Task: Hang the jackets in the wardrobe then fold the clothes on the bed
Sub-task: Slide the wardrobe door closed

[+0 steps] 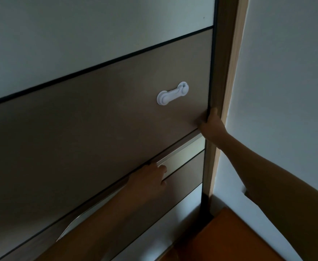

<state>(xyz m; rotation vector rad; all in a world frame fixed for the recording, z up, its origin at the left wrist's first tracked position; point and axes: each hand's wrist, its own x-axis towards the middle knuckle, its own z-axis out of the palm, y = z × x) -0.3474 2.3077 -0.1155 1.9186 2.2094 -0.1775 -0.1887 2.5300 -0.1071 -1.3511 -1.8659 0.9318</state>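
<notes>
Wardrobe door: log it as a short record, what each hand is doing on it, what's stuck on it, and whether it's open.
door: wardrobe door, brown panel, no interior showing
left hand: at the metal handle rail, grip unclear
right hand: grips the door's right edge beside the wooden frame
fitting: white latch on the panel's upper right

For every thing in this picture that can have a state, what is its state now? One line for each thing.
wardrobe door: slid up to the wooden frame, inside hidden.
white child lock: lies flat on the door panel, not reaching the frame.
handle rail: held at its lower part.
left hand: fingers hooked into the handle rail.
right hand: grips the door's edge beside the frame.
</notes>
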